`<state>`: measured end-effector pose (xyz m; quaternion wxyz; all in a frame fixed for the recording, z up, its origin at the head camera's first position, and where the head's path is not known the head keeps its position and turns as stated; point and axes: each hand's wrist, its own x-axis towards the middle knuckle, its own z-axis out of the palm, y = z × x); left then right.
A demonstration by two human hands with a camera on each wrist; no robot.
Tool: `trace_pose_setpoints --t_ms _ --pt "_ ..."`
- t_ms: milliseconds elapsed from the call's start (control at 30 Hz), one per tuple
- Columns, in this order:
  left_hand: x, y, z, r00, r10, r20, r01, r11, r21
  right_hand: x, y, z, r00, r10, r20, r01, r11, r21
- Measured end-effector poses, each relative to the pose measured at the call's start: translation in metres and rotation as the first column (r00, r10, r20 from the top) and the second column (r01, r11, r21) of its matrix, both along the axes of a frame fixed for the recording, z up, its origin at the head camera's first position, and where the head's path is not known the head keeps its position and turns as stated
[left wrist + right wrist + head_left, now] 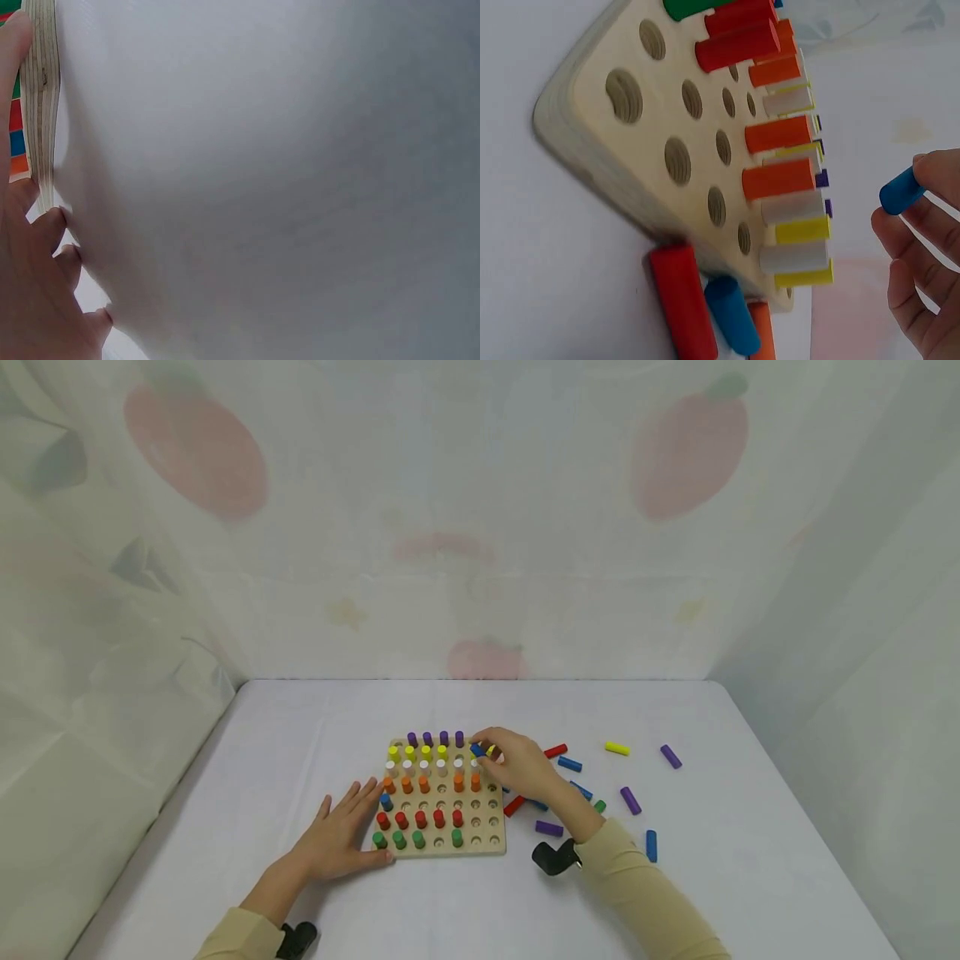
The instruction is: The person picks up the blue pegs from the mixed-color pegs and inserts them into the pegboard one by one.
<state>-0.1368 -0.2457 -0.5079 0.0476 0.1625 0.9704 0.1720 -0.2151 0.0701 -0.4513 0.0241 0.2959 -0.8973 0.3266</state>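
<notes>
My right hand (pixel 522 768) pinches a blue wooden peg (pixel 900 192) between thumb and fingertips, raised over the back right corner of the pegboard (pixel 480 850). Spread along the board's left side is my left hand (pixel 336 839), its thumb at the front left corner and fingertips near the left edge. The board carries rows of upright pegs: green (pixel 399 839), red (pixel 421 819), orange (pixel 423 784), white (pixel 425 767), yellow (pixel 427 752) and purple (pixel 444 738). One blue peg (pixel 386 802) stands alone at the left of its row; open holes show beside it.
Loose pegs lie on the white table right of the board, including a red peg (pixel 682 300) and blue peg (pixel 733 315) close to its edge. Farther right are a yellow peg (pixel 617 748), a purple peg (pixel 671 757) and a blue peg (pixel 651 846).
</notes>
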Motion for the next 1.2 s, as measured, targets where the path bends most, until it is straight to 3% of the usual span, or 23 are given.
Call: trace_pose_setpoints --t_ms 400,1200 --pt "0.001 0.001 -0.001 1.000 -0.003 0.002 0.003 1.000 0.016 0.007 -0.028 0.000 0.997 0.065 0.031 -0.065 0.998 0.000" --pt "-0.001 0.001 0.002 1.000 -0.004 0.006 0.004 1.000 0.011 0.018 -0.064 -0.006 0.989 0.123 0.087 -0.124 0.992 0.011"
